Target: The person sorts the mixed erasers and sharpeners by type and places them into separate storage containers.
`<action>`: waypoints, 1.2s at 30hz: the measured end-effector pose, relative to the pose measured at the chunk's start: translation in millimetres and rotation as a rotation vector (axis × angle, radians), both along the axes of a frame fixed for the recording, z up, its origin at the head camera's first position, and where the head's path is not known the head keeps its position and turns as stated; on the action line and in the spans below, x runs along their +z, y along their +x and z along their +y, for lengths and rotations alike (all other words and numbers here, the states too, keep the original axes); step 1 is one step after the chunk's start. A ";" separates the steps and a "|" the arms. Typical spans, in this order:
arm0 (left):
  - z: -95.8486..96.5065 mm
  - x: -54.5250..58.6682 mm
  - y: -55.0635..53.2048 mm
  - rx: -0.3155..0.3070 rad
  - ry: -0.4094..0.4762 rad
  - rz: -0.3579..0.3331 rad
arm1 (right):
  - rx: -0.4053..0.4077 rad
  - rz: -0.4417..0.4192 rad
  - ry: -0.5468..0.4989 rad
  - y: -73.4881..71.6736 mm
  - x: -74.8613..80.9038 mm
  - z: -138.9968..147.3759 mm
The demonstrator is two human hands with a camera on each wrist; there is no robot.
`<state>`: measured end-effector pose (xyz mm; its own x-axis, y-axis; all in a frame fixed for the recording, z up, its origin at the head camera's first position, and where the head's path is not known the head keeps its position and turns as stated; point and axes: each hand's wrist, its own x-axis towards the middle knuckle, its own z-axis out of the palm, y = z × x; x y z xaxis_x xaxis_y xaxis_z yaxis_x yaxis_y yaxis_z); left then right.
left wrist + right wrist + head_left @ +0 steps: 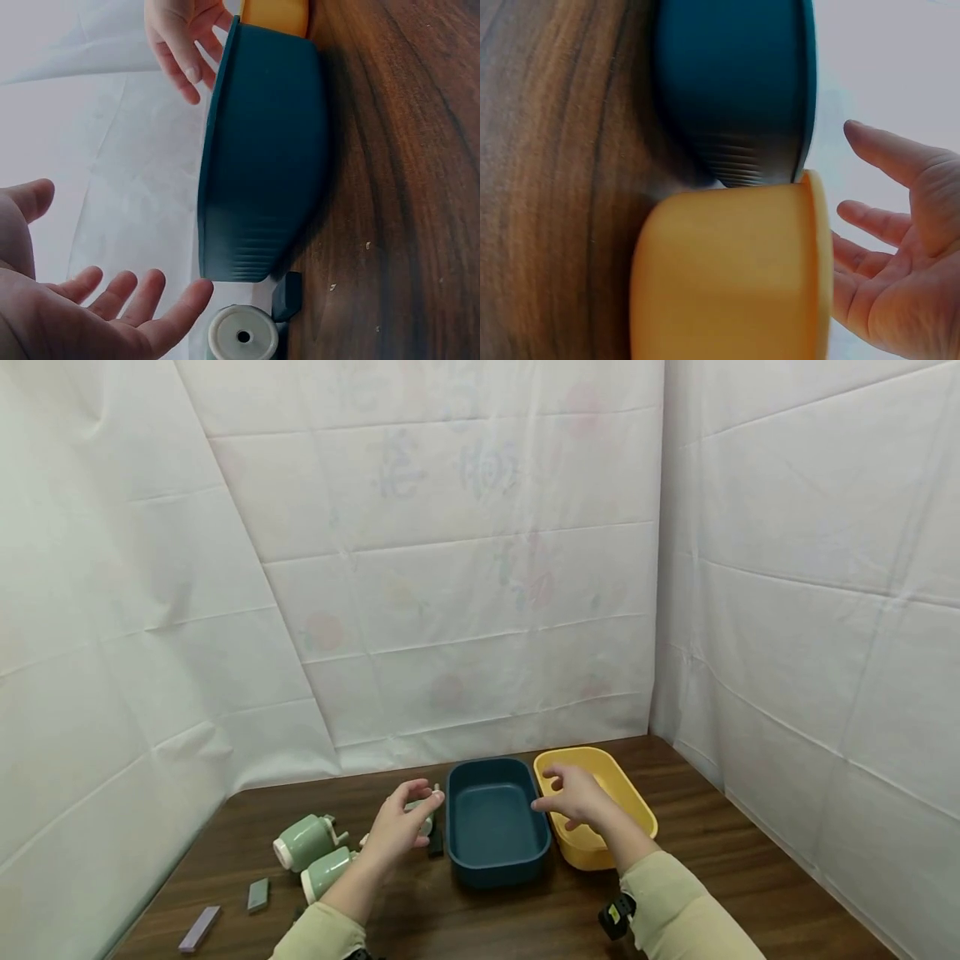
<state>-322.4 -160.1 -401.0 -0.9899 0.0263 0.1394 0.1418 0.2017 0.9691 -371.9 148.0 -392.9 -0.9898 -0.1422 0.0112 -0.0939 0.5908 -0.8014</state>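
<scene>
A dark teal bin [498,872] stands on the table between my two hands, its inside bare. My left hand [399,822] hovers by the bin's left side, fingers loosely spread and holding nothing. In the left wrist view its fingertips [196,294] come close to the bin's near corner. My right hand [579,797] is over the yellow bin [637,797], fingers apart with nothing in them. The right wrist view has that palm [922,285] beside the yellow rim, facing the teal bin [735,82]. The two bins stand side by side.
Left of my left hand lie two green cylindrical containers [307,842] with white ends. A third white-ended container [244,335] and a dark block [287,296] are beside the teal bin. A grey-green block [258,895] and a purple block [200,929] lie front left. White sheets [480,568] surround the table.
</scene>
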 end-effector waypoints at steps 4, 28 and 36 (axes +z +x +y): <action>1.7 -3.6 0.0 -0.009 -0.007 -0.020 | -0.010 -0.001 0.022 -2.0 -4.7 -2.7; 10.8 -19.2 -4.4 -0.026 -0.080 -0.050 | -0.015 0.027 0.130 -9.3 -16.5 -9.6; 12.0 -17.9 -4.2 -0.020 -0.093 -0.048 | 0.016 0.048 0.146 -9.3 -18.8 -10.1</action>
